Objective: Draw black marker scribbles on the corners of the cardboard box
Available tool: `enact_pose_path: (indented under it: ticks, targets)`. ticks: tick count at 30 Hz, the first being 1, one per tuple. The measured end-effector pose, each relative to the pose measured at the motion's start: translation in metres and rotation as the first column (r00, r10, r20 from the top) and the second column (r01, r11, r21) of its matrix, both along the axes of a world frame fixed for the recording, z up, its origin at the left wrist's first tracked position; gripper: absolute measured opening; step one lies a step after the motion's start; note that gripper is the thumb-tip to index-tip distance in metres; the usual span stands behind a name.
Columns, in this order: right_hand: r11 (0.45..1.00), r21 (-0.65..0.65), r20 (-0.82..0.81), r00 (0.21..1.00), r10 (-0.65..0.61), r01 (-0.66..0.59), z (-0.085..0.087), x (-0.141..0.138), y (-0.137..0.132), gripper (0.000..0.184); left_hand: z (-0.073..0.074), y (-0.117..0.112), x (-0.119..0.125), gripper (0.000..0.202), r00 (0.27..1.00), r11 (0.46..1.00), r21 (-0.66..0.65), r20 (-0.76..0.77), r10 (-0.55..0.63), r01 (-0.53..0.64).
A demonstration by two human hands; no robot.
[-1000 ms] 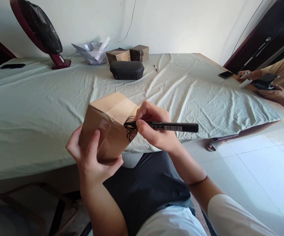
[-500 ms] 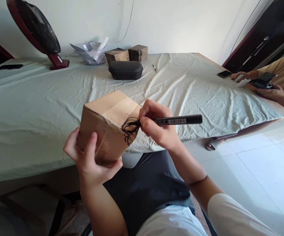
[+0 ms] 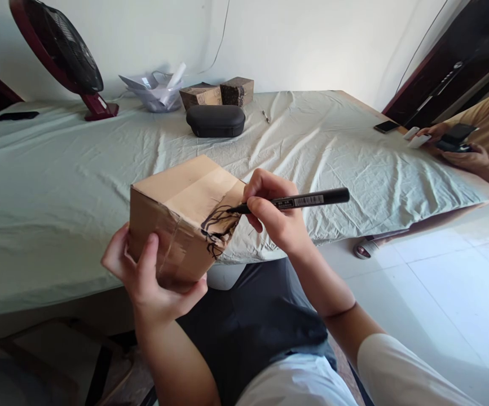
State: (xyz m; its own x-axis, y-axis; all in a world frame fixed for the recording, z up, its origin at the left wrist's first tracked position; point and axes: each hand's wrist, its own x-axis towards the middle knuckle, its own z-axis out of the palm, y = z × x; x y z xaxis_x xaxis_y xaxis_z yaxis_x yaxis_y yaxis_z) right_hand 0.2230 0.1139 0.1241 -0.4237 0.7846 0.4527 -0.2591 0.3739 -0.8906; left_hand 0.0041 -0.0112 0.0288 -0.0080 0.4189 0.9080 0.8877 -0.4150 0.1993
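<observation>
My left hand point(image 3: 151, 276) grips a brown cardboard box point(image 3: 185, 186) from below and the left, its fingers spread along the near side. The box is tilted, held up in front of the table's near edge. Black curling lines point(image 3: 216, 231) cover its right corner, on the top face and running down the side. In my right hand point(image 3: 276, 211) is a black marker point(image 3: 312, 198), pinched near its writing end. Its tip meets the box's top face by the drawn lines.
On the cloth-covered table point(image 3: 100, 225) stand a fan point(image 3: 62, 51), a clear plastic basket point(image 3: 155, 98), two patterned boxes point(image 3: 238, 91) and a black case point(image 3: 215, 121). At the right a person's hands point(image 3: 476, 160) hold a dark device point(image 3: 458, 138) near a phone point(image 3: 386, 127).
The box has shifted slightly left and turned, showing more of its top face. The marker tip has moved farther up that face, and more lines show there. The other person's left-side hand has drawn back.
</observation>
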Motion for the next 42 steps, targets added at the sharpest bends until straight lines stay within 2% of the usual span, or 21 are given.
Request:
enact_pose_path:
  ticks: [14, 19, 23, 27, 32, 37, 42]
  targets:
    - [0.997, -0.057, -0.073, 0.996, 0.047, -0.051, -0.007, 0.005, 0.007, 0.017, 0.004, 0.002, 0.004, 0.122, 0.997, 0.999, 0.008, 0.050, -0.051, 0.051]
    - [0.992, -0.103, -0.097, 0.993, 0.062, -0.072, -0.001, 0.004, 0.008, 0.018, 0.003, 0.003, 0.003, 0.123, 0.996, 0.998, -0.010, 0.065, -0.062, 0.063]
    - [0.971, -0.176, -0.023, 0.987, 0.162, -0.163, 0.009, 0.008, 0.012, 0.024, 0.000, 0.000, -0.001, 0.125, 0.997, 0.997, -0.036, 0.035, -0.067, 0.069]
    - [0.937, -0.251, -0.033, 0.969, 0.243, -0.243, 0.008, 0.011, 0.017, 0.026, 0.000, -0.003, -0.003, 0.126, 0.996, 0.995, -0.065, 0.059, -0.074, 0.078]
    - [0.955, -0.220, -0.095, 0.979, 0.181, -0.198, -0.001, 0.010, 0.017, 0.026, 0.000, -0.001, 0.001, 0.126, 0.994, 0.994, -0.082, 0.087, -0.060, 0.067]
    - [0.967, -0.212, -0.109, 0.987, 0.121, -0.142, -0.009, 0.006, 0.017, 0.022, -0.006, 0.000, -0.001, 0.126, 0.984, 0.985, -0.146, 0.165, -0.072, 0.096]
    - [0.985, -0.137, -0.195, 0.978, 0.076, -0.104, -0.017, 0.002, 0.018, 0.018, -0.013, 0.001, 0.006, 0.125, 0.957, 0.953, -0.278, 0.288, -0.035, 0.118]
